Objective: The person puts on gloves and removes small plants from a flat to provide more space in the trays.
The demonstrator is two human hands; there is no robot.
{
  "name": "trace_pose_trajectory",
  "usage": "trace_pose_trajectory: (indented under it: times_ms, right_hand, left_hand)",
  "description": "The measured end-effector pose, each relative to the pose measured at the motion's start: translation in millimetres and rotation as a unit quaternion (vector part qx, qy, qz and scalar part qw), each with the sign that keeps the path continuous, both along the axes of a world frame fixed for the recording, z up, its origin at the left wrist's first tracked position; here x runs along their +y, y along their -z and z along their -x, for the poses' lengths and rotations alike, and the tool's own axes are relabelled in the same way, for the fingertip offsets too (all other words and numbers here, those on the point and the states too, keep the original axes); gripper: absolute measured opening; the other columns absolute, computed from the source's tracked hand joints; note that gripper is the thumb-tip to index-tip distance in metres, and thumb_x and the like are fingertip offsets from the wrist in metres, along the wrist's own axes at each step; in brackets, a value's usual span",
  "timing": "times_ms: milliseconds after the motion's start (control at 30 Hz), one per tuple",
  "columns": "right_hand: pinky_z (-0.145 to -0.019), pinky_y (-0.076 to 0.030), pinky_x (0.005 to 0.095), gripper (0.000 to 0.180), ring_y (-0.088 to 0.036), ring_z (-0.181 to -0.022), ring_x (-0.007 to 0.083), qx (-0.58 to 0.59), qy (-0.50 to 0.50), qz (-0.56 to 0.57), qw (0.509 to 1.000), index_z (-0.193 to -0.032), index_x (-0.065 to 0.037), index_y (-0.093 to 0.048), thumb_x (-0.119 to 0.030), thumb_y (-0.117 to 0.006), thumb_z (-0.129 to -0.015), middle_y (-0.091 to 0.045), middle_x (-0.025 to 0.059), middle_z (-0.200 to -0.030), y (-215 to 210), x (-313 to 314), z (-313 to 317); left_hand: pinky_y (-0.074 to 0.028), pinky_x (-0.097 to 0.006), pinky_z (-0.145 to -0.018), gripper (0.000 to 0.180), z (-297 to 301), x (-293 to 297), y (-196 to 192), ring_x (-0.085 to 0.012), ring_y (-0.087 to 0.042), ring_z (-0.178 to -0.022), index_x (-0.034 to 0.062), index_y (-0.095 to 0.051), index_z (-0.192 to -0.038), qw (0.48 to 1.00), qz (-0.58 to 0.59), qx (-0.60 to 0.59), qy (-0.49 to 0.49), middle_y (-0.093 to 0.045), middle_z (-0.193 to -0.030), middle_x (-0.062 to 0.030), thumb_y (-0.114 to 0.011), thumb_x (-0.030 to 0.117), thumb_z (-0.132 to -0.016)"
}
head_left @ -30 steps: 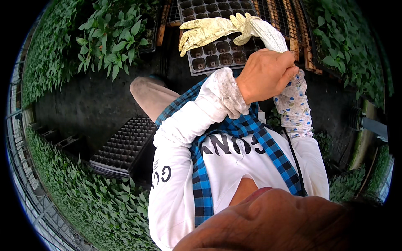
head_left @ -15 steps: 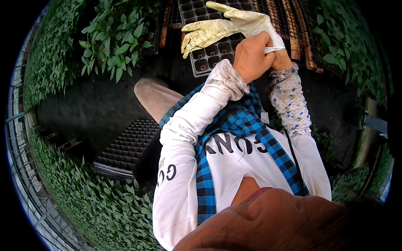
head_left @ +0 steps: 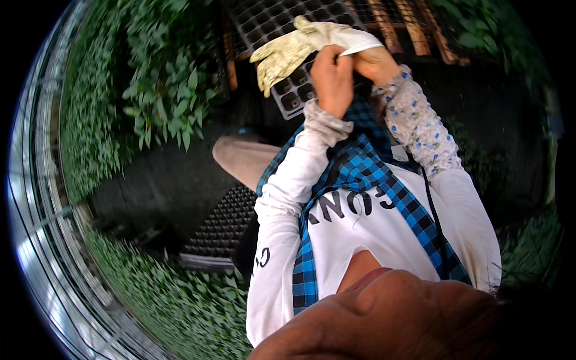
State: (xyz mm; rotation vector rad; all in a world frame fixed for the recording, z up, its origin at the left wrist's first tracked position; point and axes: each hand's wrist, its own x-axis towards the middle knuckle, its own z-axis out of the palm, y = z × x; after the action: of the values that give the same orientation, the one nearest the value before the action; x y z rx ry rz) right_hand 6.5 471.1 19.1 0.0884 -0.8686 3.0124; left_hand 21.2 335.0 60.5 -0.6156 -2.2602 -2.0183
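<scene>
A yellowed white work glove (head_left: pixel 288 55) stretches to the left in front of my chest. Its coated fingers are stained and bunched. My bare left hand (head_left: pixel 333 81) is closed on the edge of the glove's white cuff. My right hand (head_left: pixel 375 63) is at the cuff opening, its back and wrist bare; the glove hides its fingers. A patterned sleeve cover (head_left: pixel 417 123) with blue spots wraps my right forearm, and a soiled white sleeve (head_left: pixel 309 135) covers the left. Behind the glove lies a black seedling tray (head_left: pixel 270 21) with square cells.
Leafy green seedlings (head_left: pixel 162 102) grow in dense beds at left and lower left. A stack of black cell trays (head_left: pixel 219 225) sits on the dark ground cover (head_left: pixel 156 180). Rusty slats (head_left: pixel 414 30) stand at the upper right, beside more plants (head_left: pixel 474 27).
Both hands and the glove have shifted left and slightly down in the picture. The glove's fingers are more bunched, and more of my right hand is bare. The view has swung a little.
</scene>
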Motion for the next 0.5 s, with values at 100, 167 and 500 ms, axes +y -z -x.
trace_pose_trajectory:
  times_ms: [100,167,500]
  right_hand:
    - [-0.083,-0.059,0.0354,0.018,-0.071,-0.092,0.0239,0.027,-0.003,0.024,0.999,-0.11,-0.001,-0.07,-0.008,-0.065,-0.093,-0.073,0.0129,-0.104,0,-1,17]
    - [-0.08,-0.06,0.0388,0.014,-0.071,-0.091,0.0274,-0.087,0.018,0.015,0.996,-0.104,-0.001,-0.07,-0.006,-0.065,-0.093,-0.072,0.0145,-0.103,-29,-14,15]
    - [-0.081,-0.055,0.0325,0.021,-0.066,-0.095,0.0204,0.03,0.176,-0.169,0.969,-0.112,-0.002,-0.065,-0.018,-0.059,-0.099,-0.07,0.0115,-0.106,-9,-37,23]
  left_hand:
    - [-0.044,-0.031,-0.065,0.013,9,-4,1,-0.0201,-0.056,-0.072,-0.0046,-0.061,-0.089,0.998,-0.044,-0.029,0.018,-0.061,-0.082,-0.0128,-0.049,-0.001,-0.089]
    - [-0.044,-0.034,-0.065,0.014,15,-10,8,-0.0202,-0.055,-0.073,-0.0047,-0.057,-0.084,0.996,-0.032,0.082,0.03,-0.059,-0.08,-0.0114,-0.044,-0.002,-0.09]
    - [-0.026,-0.027,-0.052,0.022,4,-10,2,-0.0094,-0.035,-0.059,0.0033,-0.052,-0.075,0.996,-0.081,0.008,0.036,-0.045,-0.066,0.0011,-0.038,0.005,-0.091]
